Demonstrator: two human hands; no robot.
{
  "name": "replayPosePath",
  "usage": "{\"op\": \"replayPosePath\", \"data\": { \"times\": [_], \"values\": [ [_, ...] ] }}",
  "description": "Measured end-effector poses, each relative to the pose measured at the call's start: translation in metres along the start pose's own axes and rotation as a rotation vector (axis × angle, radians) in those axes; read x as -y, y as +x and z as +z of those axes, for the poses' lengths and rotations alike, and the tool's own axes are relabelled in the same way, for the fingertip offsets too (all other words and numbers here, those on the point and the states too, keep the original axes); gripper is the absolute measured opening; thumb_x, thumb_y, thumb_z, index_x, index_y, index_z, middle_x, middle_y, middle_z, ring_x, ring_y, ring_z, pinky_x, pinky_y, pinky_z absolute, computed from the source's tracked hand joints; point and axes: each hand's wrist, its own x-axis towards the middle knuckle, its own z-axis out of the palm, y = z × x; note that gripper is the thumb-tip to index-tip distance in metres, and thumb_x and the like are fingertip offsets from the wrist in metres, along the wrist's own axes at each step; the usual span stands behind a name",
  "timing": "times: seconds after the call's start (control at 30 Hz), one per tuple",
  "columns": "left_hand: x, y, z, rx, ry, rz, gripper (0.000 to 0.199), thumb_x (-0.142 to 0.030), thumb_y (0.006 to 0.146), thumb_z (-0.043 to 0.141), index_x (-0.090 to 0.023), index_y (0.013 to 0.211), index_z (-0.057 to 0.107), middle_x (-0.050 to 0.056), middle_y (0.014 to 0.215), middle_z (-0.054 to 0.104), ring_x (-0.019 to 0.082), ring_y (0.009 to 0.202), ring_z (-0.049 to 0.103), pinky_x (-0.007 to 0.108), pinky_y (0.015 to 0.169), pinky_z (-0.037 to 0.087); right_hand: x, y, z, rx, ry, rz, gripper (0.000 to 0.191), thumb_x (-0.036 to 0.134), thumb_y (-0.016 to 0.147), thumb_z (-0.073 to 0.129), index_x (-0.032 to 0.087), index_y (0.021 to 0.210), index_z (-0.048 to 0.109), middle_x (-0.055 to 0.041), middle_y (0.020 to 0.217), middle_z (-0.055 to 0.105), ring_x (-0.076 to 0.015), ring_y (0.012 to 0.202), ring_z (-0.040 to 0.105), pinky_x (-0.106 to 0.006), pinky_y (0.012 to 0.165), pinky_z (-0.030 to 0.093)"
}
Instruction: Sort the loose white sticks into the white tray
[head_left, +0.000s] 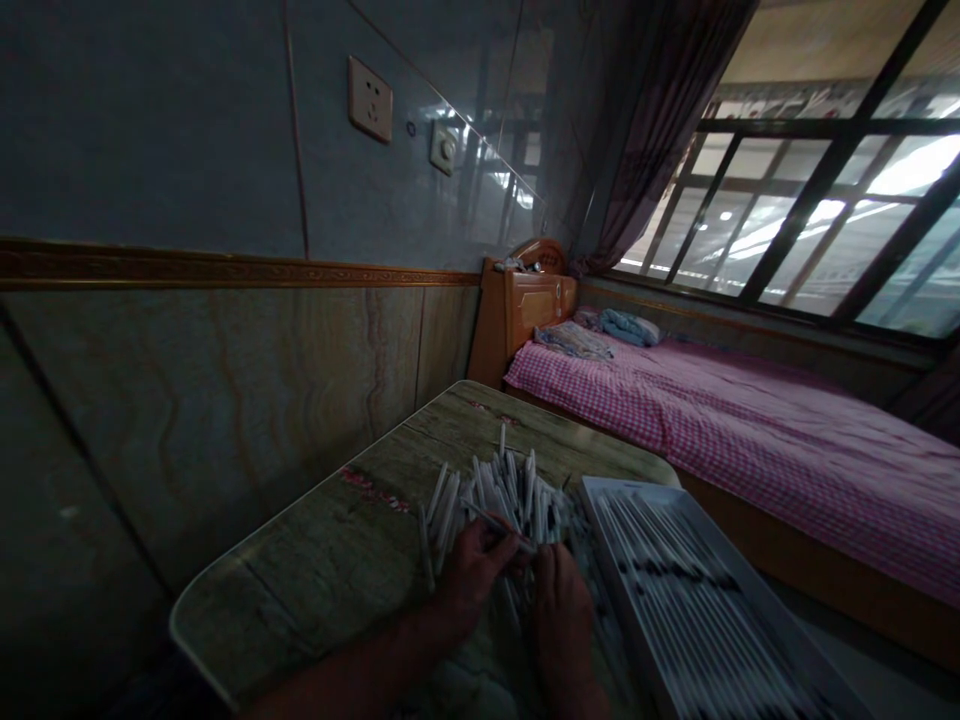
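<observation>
Lower centre, our hands (pixel 477 568) grip a slim greyish pen (pixel 491 522) above a round-cornered green surface (pixel 307 570); a pink-checked bed (pixel 720 420) stands right.

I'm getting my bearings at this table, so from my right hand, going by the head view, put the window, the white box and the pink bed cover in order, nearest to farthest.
From your right hand:
1. White box, on the table just to its right.
2. Pink bed cover, beyond the table, ahead and right.
3. Window, farthest, behind the bed.
</observation>
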Motion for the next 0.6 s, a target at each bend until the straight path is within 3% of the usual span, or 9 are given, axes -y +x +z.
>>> {"op": "replayPosePath", "data": {
  "times": [0.2,0.27,0.43,0.6],
  "values": [
    [-0.007,0.002,0.0,-0.04,0.02,0.002,0.044,-0.044,0.054,0.084,-0.017,0.077,0.058,0.002,0.07,0.07,0.015,0.059,0.065,0.023,0.051,0.045,0.015,0.005,-0.013,0.21,0.211,0.216,0.036,0.043,0.1,0.026,0.025,0.089,0.055,-0.0023,0.079,0.063,-0.0169,0.071,0.06,-0.027,0.066,0.047],
    [-0.008,0.001,0.0,-0.031,0.018,0.01,0.043,-0.043,0.055,0.083,-0.017,0.077,0.058,0.002,0.07,0.07,0.015,0.058,0.064,0.023,0.05,0.043,0.013,0.003,-0.013,0.214,0.216,0.233,0.034,0.045,0.099,0.031,0.024,0.084,0.054,-0.001,0.075,0.062,-0.0165,0.067,0.058,-0.027,0.062,0.046],
    [-0.005,0.0,0.002,0.04,0.038,0.009,0.043,-0.044,0.056,0.083,-0.016,0.076,0.057,0.003,0.068,0.07,0.016,0.058,0.063,0.024,0.051,0.044,-0.007,-0.007,-0.005,0.087,0.089,0.042,0.049,0.057,0.096,0.027,0.024,0.077,0.058,-0.0054,0.072,0.063,-0.0197,0.063,0.057,-0.03,0.057,0.042],
    [-0.006,0.002,0.0,0.02,0.048,0.015,0.043,-0.045,0.056,0.083,-0.016,0.076,0.057,0.001,0.065,0.068,0.015,0.057,0.063,0.024,0.05,0.044,0.002,0.002,-0.01,0.246,0.224,0.239,0.041,0.049,0.098,0.028,0.025,0.077,0.054,-0.0004,0.067,0.059,-0.0171,0.059,0.055,-0.027,0.056,0.042]
  ]
}}
